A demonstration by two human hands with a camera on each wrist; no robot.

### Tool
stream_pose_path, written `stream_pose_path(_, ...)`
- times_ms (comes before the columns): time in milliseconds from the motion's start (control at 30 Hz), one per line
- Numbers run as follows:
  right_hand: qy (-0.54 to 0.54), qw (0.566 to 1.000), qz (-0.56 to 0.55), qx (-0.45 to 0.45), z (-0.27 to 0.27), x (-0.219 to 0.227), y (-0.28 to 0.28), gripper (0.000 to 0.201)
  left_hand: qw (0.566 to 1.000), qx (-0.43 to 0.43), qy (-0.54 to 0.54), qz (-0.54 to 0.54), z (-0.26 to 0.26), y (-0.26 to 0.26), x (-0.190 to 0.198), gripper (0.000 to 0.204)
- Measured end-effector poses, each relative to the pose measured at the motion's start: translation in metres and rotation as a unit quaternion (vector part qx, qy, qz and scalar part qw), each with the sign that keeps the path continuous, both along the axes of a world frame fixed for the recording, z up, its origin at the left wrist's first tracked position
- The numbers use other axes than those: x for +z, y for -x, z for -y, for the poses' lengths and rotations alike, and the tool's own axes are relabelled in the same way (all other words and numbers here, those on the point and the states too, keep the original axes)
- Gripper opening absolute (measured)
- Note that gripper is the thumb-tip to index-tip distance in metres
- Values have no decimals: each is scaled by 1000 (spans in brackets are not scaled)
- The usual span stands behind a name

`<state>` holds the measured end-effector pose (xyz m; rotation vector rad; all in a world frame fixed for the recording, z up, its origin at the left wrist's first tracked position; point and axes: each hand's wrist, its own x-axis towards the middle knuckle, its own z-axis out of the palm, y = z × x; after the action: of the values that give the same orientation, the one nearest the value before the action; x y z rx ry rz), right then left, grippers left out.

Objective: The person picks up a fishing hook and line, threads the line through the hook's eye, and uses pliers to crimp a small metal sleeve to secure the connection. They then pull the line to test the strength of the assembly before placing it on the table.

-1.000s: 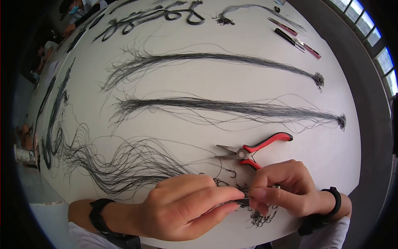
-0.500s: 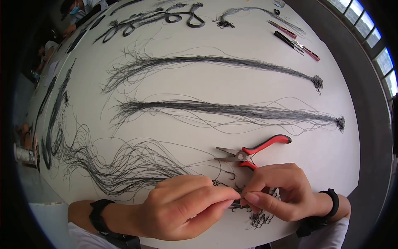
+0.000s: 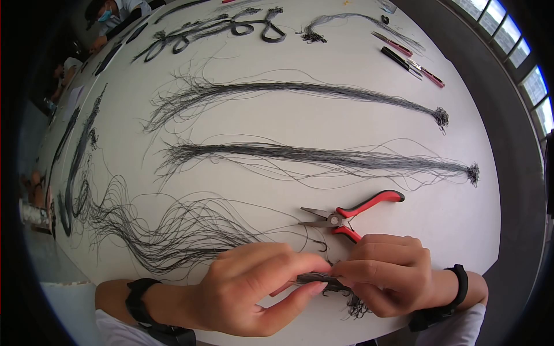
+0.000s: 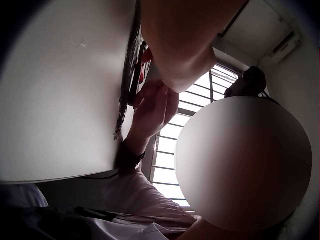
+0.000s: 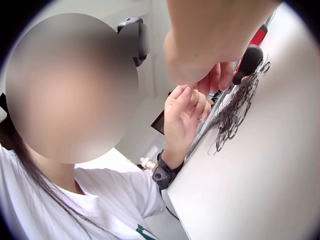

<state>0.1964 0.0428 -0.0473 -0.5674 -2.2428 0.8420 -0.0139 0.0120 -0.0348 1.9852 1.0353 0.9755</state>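
Observation:
A wavy bundle of dark fishing lines (image 3: 179, 236) runs along the table to my hands, ending in a cluster of fishhooks (image 3: 356, 307). My left hand (image 3: 248, 291) holds the dark bundle near the hooks, its index finger above and its thumb below. Close against it, my right hand (image 3: 386, 274) pinches at a line with curled fingers, which hide the exact point of the grip. In the right wrist view the hooks (image 5: 232, 125) hang in a loose row under the hands. Red-handled pliers (image 3: 369, 203) lie with jaws apart just beyond the right hand.
Two straight bundles of hooked lines (image 3: 323, 88) (image 3: 323, 153) lie across the middle of the table. Looped dark bundles (image 3: 242, 29) are at the back, with red- and black-handled tools (image 3: 412, 60) at the far right. Another person (image 3: 115, 17) sits at the far left.
The right hand has turned, its fingers now curling over beside the left fingertips. The left thumb and index finger have parted a little, showing the dark bundle between them.

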Motion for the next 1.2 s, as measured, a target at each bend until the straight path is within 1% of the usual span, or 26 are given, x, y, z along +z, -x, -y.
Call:
stream_pose_path(33,0,1000,0,0,1,-2,1,26,1000,0,0,0,0,1,-1,21)
stream_pose_path(100,-47,999,-21,-3,1,-6,3,19,999,-10,-51,-6,-1,1,-7,23)
stream_pose_path(133,-47,999,-21,-3,2,-3,2,19,999,-10,-51,-6,-1,1,-9,23)
stream_pose_path(167,83,996,-9,2,3,5,2,13,994,-13,-109,-10,-2,1,-12,24)
stream_pose_path(200,212,977,4,7,4,11,1,8,986,-17,-166,-13,-2,1,-14,26)
stream_pose_path(233,212,977,4,8,4,14,0,8,986,-17,-166,-13,-2,1,-16,26)
stream_pose_path(267,299,954,20,11,4,18,-1,5,983,-28,-182,-13,-2,3,-18,27)
stream_pose_path(300,383,923,35,15,4,20,-2,10,979,-38,-199,-12,-2,3,-19,29)
stream_pose_path(433,368,929,36,29,2,22,-1,10,976,-46,-214,-14,-1,4,-18,30)
stream_pose_path(633,343,938,43,35,2,20,0,7,976,-18,-216,13,1,1,-24,30)
stream_pose_path(733,319,946,40,38,3,17,1,5,979,-25,-202,-3,1,2,-19,29)
stream_pose_path(800,279,959,20,36,4,16,2,8,982,-27,-184,-7,2,2,-18,28)
stream_pose_path(833,279,959,20,36,4,14,3,8,982,-27,-184,-7,2,2,-18,28)
stream_pose_path(900,222,974,-17,33,5,10,4,9,983,-19,-182,-2,2,1,-19,26)
stream_pose_path(933,222,974,-17,33,4,9,5,9,983,-19,-182,-2,2,0,-18,26)
stream_pose_path(1000,130,991,-16,29,4,8,5,11,990,-12,-138,4,3,-1,-14,24)
stream_pose_path(1033,130,991,-16,29,3,5,6,11,990,-12,-138,4,3,0,-11,24)
stream_pose_path(1100,30,998,-36,33,1,0,6,12,997,-19,-79,-2,2,0,-7,22)
stream_pose_path(1133,29,998,-36,33,1,2,6,12,997,-19,-79,-2,2,0,-9,22)
stream_pose_path(1200,135,990,-20,31,2,9,3,10,994,-9,-106,31,1,-3,-14,23)
